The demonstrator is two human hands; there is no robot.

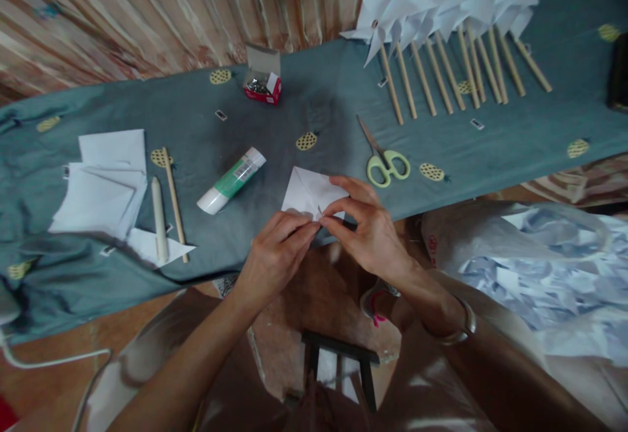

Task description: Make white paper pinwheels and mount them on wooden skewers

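Head view: my left hand (275, 252) and right hand (366, 226) meet fingertip to fingertip, both pinched shut on the near corner of a folded white paper (309, 193) lying on the cloth (314, 101). Glue (231, 180) lies just left of my grip, scissors (385, 160) just right, pinwheels (441, 19) far beyond.

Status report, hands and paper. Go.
Left hand and right hand both pinching the paper at the table's near edge. Glue stick left, scissors right, both apart.
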